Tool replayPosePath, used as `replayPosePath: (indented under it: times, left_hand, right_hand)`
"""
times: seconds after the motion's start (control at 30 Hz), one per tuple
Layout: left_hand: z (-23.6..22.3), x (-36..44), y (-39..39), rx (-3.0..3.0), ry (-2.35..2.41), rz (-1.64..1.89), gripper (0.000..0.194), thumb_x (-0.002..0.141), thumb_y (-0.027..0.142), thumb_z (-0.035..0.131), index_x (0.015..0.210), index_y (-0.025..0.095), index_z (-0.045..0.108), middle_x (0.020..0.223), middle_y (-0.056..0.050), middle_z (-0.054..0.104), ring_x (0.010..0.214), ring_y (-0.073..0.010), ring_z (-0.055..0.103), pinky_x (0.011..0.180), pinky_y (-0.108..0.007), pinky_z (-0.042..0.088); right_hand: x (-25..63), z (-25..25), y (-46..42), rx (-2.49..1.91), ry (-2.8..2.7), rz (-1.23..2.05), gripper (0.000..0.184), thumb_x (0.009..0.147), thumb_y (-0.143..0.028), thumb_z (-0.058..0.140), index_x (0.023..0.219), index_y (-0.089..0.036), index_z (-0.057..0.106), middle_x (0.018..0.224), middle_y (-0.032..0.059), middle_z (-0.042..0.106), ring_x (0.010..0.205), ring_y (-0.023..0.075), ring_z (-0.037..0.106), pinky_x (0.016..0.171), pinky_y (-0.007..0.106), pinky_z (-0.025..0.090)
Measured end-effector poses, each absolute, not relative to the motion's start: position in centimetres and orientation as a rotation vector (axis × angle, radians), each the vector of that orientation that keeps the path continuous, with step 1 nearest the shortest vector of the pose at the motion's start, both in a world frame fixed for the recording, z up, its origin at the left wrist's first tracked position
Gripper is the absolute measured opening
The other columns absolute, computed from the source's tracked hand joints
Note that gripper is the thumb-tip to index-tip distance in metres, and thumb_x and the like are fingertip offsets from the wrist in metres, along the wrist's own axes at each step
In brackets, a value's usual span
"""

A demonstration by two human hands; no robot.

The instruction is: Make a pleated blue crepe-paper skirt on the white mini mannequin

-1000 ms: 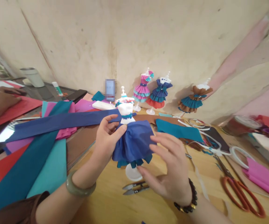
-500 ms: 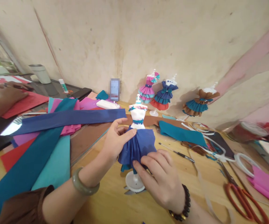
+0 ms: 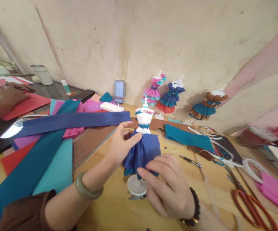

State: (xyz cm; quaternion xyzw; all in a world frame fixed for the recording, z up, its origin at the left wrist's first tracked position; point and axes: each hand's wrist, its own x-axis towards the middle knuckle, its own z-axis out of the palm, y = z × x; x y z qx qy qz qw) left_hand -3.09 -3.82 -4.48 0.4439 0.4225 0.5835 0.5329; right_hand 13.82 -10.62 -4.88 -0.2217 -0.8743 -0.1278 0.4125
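A small white dress form (image 3: pixel 144 120) stands upright on a round base (image 3: pixel 136 185), with a teal band at its waist. Around its lower half hangs a gathered blue skirt (image 3: pixel 150 149), over a teal layer that peeks out underneath. My left hand (image 3: pixel 119 146) pinches the skirt's top edge at the left of the waist with thumb and fingers. Down at the hem, my right hand (image 3: pixel 169 186) has its fingers closed on the skirt's lower front edge. Partly covered by base and hand, small thread snips (image 3: pixel 137 197) lie on the table.
Coloured strips (image 3: pixel 76 122) and sheets pile up at left. Three dressed forms (image 3: pixel 174 96) stand by the wall. Rightward lie a pen (image 3: pixel 189 161), a teal strip (image 3: pixel 188 137) and orange-handled scissors (image 3: pixel 252 205). Another person's hand (image 3: pixel 11 96) rests on red sheets at far left.
My right hand has come in from the skirt's right side, open, and closed at its front hem. The form now stands lower and further right in view. My left hand keeps its hold.
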Motion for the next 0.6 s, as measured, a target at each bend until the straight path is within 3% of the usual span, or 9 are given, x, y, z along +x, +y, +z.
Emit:
replayPosePath:
  times: [0.13, 0.23, 0.33, 0.43, 0.5, 0.6]
  left_hand:
    - [-4.4, -3.0, -4.2, 1.089, 0.964, 1.338, 0.056, 0.065, 0.034, 0.085, 0.11, 0.018, 0.056, 0.077, 0.001, 0.067, 0.073, -0.0163, 0.062, 0.074, -0.029, 0.045]
    - [-4.3, -2.9, -4.6, 1.153, 0.917, 1.259, 0.056, 0.069, 0.036, 0.083, 0.114, 0.019, 0.054, 0.082, -0.001, 0.069, 0.077, -0.0183, 0.064, 0.075, -0.031, 0.046]
    - [-4.4, -2.8, -4.9, 1.21, 0.917, 1.209, 0.055, 0.074, 0.037, 0.08, 0.118, 0.019, 0.052, 0.086, -0.002, 0.07, 0.081, -0.0193, 0.065, 0.078, -0.032, 0.047]
    - [-4.6, -2.7, -4.9, 1.242, 0.924, 1.201, 0.052, 0.075, 0.038, 0.08, 0.116, 0.02, 0.053, 0.082, -0.001, 0.07, 0.078, -0.0188, 0.065, 0.076, -0.03, 0.046]
    - [-4.7, -2.7, -4.8, 1.246, 0.907, 1.198, 0.051, 0.076, 0.039, 0.08, 0.115, 0.021, 0.053, 0.081, 0.0, 0.069, 0.077, -0.0184, 0.065, 0.074, -0.03, 0.046]
    - [-4.9, -2.9, -4.6, 1.267, 0.876, 1.17, 0.053, 0.076, 0.04, 0.079, 0.117, 0.021, 0.052, 0.087, -0.002, 0.069, 0.081, -0.0198, 0.066, 0.077, -0.031, 0.047]
  right_hand:
    - [14.9, -4.5, -9.8, -0.802, -1.959, -0.085, 0.035, 0.087, -0.005, 0.054, 0.119, -0.018, 0.059, 0.105, 0.0105, 0.064, 0.099, 0.0242, 0.061, 0.086, 0.043, 0.05]
    - [15.3, -4.4, -8.7, -1.111, -1.734, 0.133, 0.024, 0.094, -0.024, 0.058, 0.118, -0.023, 0.058, 0.114, 0.0102, 0.067, 0.108, 0.0254, 0.063, 0.092, 0.046, 0.05]
    - [15.5, -4.4, -7.9, -1.283, -1.564, 0.456, 0.03, 0.088, -0.043, 0.065, 0.11, -0.023, 0.06, 0.098, 0.0071, 0.07, 0.091, 0.0244, 0.067, 0.083, 0.045, 0.055]
    - [15.6, -4.2, -7.7, -1.344, -1.443, 0.678, 0.04, 0.077, -0.047, 0.074, 0.106, -0.023, 0.061, 0.077, 0.0012, 0.066, 0.073, 0.0211, 0.065, 0.068, 0.039, 0.056]
    - [15.6, -4.0, -7.8, -1.34, -1.388, 0.801, 0.04, 0.074, -0.047, 0.076, 0.102, -0.022, 0.062, 0.073, 0.0006, 0.065, 0.068, 0.0201, 0.064, 0.06, 0.035, 0.056]
    - [15.5, -3.7, -8.0, -1.331, -1.386, 0.864, 0.035, 0.072, -0.047, 0.077, 0.093, -0.021, 0.065, 0.076, 0.0036, 0.07, 0.07, 0.0205, 0.066, 0.061, 0.034, 0.056]
